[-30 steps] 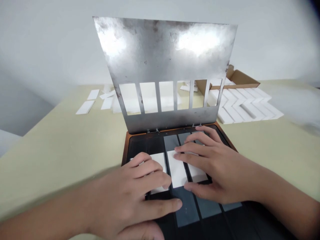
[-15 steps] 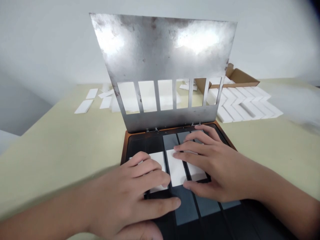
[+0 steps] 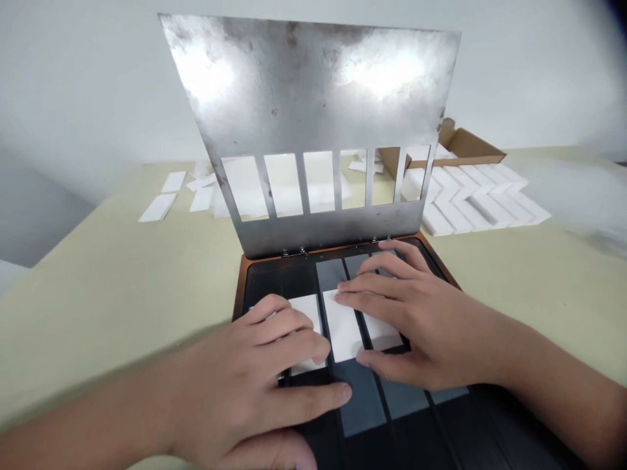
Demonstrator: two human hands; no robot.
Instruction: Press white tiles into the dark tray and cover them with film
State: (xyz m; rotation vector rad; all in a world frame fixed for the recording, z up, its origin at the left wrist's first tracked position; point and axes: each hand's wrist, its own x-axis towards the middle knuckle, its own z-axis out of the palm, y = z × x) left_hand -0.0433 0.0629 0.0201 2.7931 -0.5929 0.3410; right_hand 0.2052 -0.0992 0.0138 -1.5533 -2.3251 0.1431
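A black slotted tray (image 3: 266, 277) with an orange-brown edge lies before me, and white cards sit in a row across it. My left hand (image 3: 245, 378) rests with fingers apart over the left white card (image 3: 307, 305), hiding much of the row's left end. At the middle white card (image 3: 345, 336), fingertips of my right hand (image 3: 421, 320) touch its upper edge and the thumb is by its lower right corner. This spread hand partly covers the right white card (image 3: 385, 334). Blue-grey panels (image 3: 361, 399) show above and below the cards. Hinged at the tray's back, a metal plate (image 3: 313, 124) with rectangular cutouts stands raised.
Behind the plate at right are an open cardboard box (image 3: 473, 145) and rows of stacked white cards (image 3: 484, 212). Loose white pieces (image 3: 159, 207) lie at the left on the pale yellow-green table (image 3: 117, 274). A wall (image 3: 83, 78) rises behind.
The whole view has shifted slightly, so the plate and tray appear a little further up and left. Both hands keep their places over the cards.
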